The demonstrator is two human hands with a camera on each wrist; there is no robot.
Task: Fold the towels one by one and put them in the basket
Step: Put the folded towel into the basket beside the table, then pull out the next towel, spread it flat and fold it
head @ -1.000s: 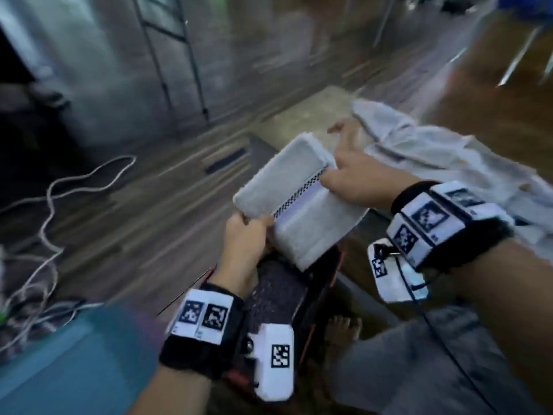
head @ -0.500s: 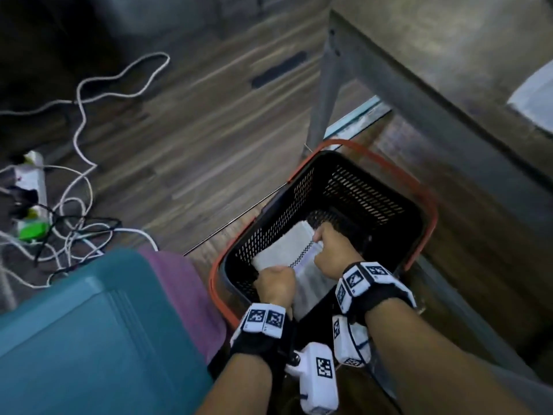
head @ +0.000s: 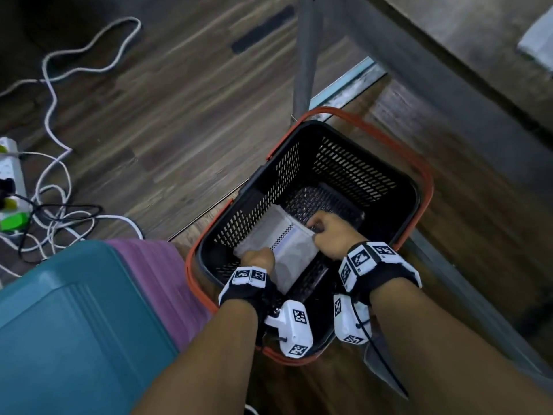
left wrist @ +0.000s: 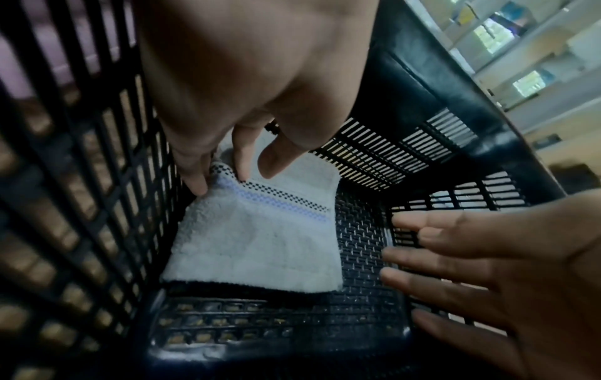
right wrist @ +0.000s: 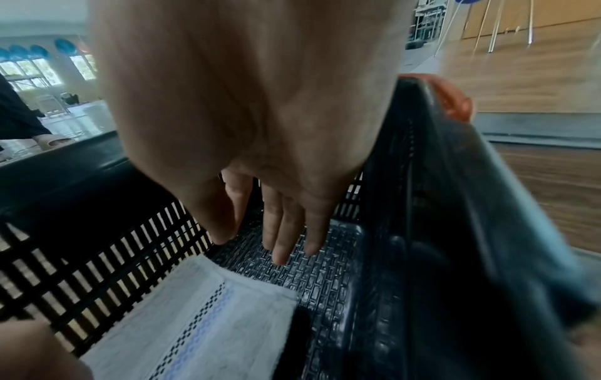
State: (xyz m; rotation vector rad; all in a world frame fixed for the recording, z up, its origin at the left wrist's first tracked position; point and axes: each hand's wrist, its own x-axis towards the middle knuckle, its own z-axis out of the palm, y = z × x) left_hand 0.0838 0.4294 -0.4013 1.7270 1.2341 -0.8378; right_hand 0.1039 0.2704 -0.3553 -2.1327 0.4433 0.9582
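**Towel down in the basket, one hand yet to let go**

Dark wood-plank floor (head: pixel 155 121) runs under a grey metal table (head: pixel 449 64), and the black basket (head: pixel 353 163) with its orange rim sits on the floor by the table leg. White cables (head: pixel 54 181) and a power strip (head: pixel 12 178) lie well off to one side; a teal lid (head: pixel 68 333) fills the near corner. A bit of pale cloth (head: pixel 535 46) shows on the table's far edge — probably another towel.

The folded towel (left wrist: pixel 260 236) lies flat on the basket's mesh bottom, pressed up against one slatted wall. The left hand (left wrist: pixel 247 77) pinches its striped edge, fingertips closed on the cloth. The right hand (right wrist: pixel 253 128) is clear of it, fingers straight and slightly apart above the bare mesh.

The risk sits with that pinch: if the left hand lifts before releasing, the top layer could peel up and the fold would open. A wrist band or its cable might also catch on the slats on the way out — dragging the towel askew. Releasing first, then rising straight, looks safest.
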